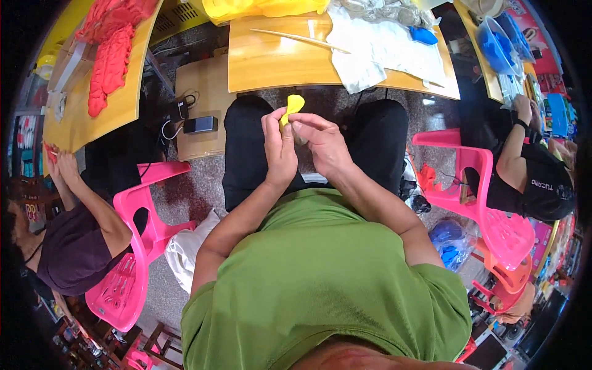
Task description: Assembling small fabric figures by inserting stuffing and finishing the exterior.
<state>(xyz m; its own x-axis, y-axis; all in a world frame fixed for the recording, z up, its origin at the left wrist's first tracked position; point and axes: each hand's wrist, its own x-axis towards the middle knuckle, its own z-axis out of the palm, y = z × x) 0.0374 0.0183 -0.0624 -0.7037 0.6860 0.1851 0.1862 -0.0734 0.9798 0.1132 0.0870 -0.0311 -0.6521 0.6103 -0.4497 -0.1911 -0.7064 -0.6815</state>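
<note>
A small, soft-looking yellow piece, like folded cloth or thin rubber, is held upright above my lap, just short of the table's front edge. My left hand pinches its lower part between thumb and fingers. From the other side, the thumb and fingertips of my right hand close on the same piece. Its lower end is partly hidden by the fingers. Something dull sits under my right fingers, too small to make out.
On the wooden table ahead lie a thin stick, white cloth, a blue item and yellow material. Co-workers sit on pink chairs to either side. A white bag lies on the floor at left.
</note>
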